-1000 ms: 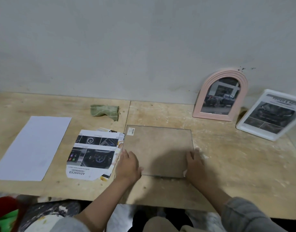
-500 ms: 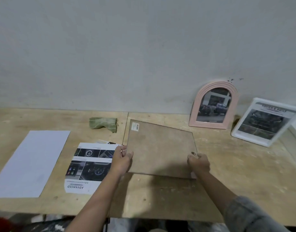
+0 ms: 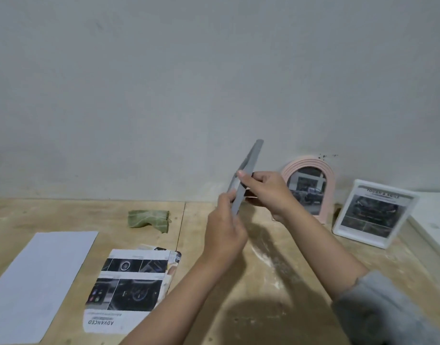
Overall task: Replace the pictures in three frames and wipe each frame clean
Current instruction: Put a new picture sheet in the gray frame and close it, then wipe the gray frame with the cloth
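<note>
Both hands grip the gray frame (image 3: pixel 248 170) edge-on above the table (image 3: pixel 263 282), left of the pink arched frame (image 3: pixel 309 185): left hand (image 3: pixel 224 230) low, right hand (image 3: pixel 266 192) seemingly pinching its middle.

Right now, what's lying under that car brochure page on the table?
Under the car brochure page, more printed sheets stick out along its right edge, fanned slightly. Only their margins show. How many there are, and what they picture, is covered by the top page.

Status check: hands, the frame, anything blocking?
Left hand and right hand both grip the grey frame, lifted off the table, seen edge-on. Green cloth untouched near the wall. Nothing in the way.
</note>
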A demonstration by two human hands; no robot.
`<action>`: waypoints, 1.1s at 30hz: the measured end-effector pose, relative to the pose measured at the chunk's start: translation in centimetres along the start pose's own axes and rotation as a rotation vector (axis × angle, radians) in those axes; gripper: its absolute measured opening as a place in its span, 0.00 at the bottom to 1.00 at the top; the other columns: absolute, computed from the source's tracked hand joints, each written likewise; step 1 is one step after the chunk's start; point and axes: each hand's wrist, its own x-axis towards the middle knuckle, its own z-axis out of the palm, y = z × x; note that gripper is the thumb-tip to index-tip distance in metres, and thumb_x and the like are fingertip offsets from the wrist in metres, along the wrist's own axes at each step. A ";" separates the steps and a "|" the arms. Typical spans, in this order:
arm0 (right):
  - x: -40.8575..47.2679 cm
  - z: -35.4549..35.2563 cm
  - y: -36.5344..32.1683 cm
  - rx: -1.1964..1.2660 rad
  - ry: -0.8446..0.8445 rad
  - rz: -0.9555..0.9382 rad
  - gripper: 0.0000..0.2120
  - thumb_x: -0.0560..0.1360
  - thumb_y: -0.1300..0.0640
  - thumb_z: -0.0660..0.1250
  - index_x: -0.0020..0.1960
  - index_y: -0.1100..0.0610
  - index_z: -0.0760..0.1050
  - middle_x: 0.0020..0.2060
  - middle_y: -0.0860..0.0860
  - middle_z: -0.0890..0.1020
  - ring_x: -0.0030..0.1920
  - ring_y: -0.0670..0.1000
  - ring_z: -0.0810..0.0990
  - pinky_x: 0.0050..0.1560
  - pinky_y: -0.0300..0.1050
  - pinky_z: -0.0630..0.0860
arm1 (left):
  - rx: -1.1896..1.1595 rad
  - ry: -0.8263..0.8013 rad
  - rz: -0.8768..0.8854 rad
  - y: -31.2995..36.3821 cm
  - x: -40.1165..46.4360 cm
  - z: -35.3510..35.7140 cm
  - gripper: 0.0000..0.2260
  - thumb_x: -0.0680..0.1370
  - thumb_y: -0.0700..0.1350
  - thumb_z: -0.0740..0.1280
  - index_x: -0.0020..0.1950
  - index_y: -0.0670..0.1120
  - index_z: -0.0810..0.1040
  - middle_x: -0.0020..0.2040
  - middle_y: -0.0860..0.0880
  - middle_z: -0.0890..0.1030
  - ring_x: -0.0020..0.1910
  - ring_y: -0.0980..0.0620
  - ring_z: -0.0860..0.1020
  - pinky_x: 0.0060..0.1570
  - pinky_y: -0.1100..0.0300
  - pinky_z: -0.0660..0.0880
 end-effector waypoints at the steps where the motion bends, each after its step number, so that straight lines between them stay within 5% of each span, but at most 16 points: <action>1: -0.1 -0.3 -0.1 -0.009 0.036 -0.008 0.20 0.72 0.48 0.71 0.39 0.67 0.78 0.36 0.63 0.82 0.37 0.57 0.82 0.42 0.55 0.78 | 0.043 -0.023 0.022 0.4 -0.1 0.5 0.21 0.73 0.31 0.59 0.66 0.39 0.70 0.58 0.43 0.80 0.53 0.43 0.79 0.49 0.61 0.74; 5: -0.2 -1.7 1.4 -0.037 0.218 0.059 0.14 0.73 0.54 0.70 0.36 0.63 0.76 0.33 0.63 0.80 0.36 0.61 0.81 0.43 0.62 0.79 | 0.163 -0.179 0.034 0.9 -0.7 2.8 0.24 0.77 0.34 0.59 0.74 0.40 0.62 0.68 0.43 0.73 0.65 0.45 0.74 0.62 0.56 0.70; 9: 0.2 -3.9 3.5 -0.078 0.338 0.114 0.11 0.75 0.58 0.67 0.36 0.61 0.76 0.35 0.60 0.81 0.38 0.59 0.81 0.40 0.53 0.79 | 0.041 -0.299 -0.053 0.2 -2.2 4.7 0.26 0.78 0.54 0.62 0.75 0.50 0.60 0.71 0.55 0.68 0.69 0.58 0.67 0.68 0.61 0.66; 12: 1.5 -5.8 5.3 -0.006 0.302 0.165 0.10 0.77 0.61 0.63 0.37 0.61 0.75 0.35 0.58 0.81 0.34 0.53 0.79 0.35 0.41 0.74 | -0.015 -0.077 -0.217 -2.4 -1.6 3.9 0.24 0.77 0.56 0.64 0.70 0.49 0.66 0.67 0.55 0.71 0.64 0.58 0.70 0.65 0.59 0.69; 16: 3.4 -7.0 8.4 0.007 0.273 0.257 0.08 0.76 0.60 0.60 0.39 0.60 0.71 0.37 0.59 0.79 0.36 0.54 0.78 0.39 0.44 0.72 | 0.225 0.253 -0.578 -8.7 -0.6 0.0 0.30 0.72 0.59 0.61 0.63 0.37 0.70 0.61 0.38 0.74 0.61 0.39 0.72 0.61 0.46 0.69; 19: 4.6 -6.5 10.4 -0.009 0.209 0.300 0.09 0.77 0.60 0.59 0.37 0.58 0.70 0.36 0.59 0.77 0.36 0.55 0.77 0.41 0.47 0.72 | 0.127 0.217 -0.975 -12.5 -1.2 -3.1 0.26 0.78 0.58 0.61 0.65 0.37 0.71 0.60 0.38 0.76 0.58 0.38 0.75 0.59 0.46 0.72; 21: 5.2 -5.8 11.6 -0.006 0.178 0.327 0.11 0.77 0.60 0.59 0.36 0.57 0.71 0.34 0.58 0.79 0.36 0.56 0.79 0.43 0.51 0.76 | -0.076 0.151 -1.116 -13.1 -2.2 -4.5 0.19 0.80 0.55 0.58 0.55 0.40 0.77 0.52 0.40 0.80 0.50 0.41 0.78 0.51 0.51 0.75; 24: 5.7 -4.0 13.5 -0.006 0.084 0.373 0.11 0.77 0.59 0.60 0.37 0.57 0.73 0.36 0.59 0.81 0.38 0.59 0.80 0.45 0.54 0.77 | -0.166 0.207 -1.108 -13.5 -4.3 -5.9 0.17 0.82 0.52 0.57 0.43 0.42 0.76 0.43 0.41 0.81 0.44 0.43 0.79 0.46 0.52 0.74; 29: 6.5 1.2 15.3 -0.007 -0.083 0.436 0.08 0.78 0.58 0.61 0.44 0.59 0.77 0.41 0.60 0.82 0.41 0.60 0.81 0.47 0.57 0.78 | -0.165 0.422 -1.129 -13.9 -8.1 -9.2 0.13 0.82 0.51 0.58 0.47 0.45 0.77 0.47 0.43 0.81 0.48 0.42 0.79 0.53 0.49 0.75; 33: 8.3 7.8 15.4 -0.129 -0.222 0.401 0.12 0.78 0.57 0.61 0.38 0.59 0.76 0.30 0.54 0.79 0.29 0.53 0.77 0.29 0.42 0.71 | -0.156 0.585 -1.101 -15.2 -9.2 -14.1 0.14 0.82 0.48 0.57 0.47 0.42 0.77 0.43 0.44 0.80 0.43 0.44 0.78 0.42 0.55 0.74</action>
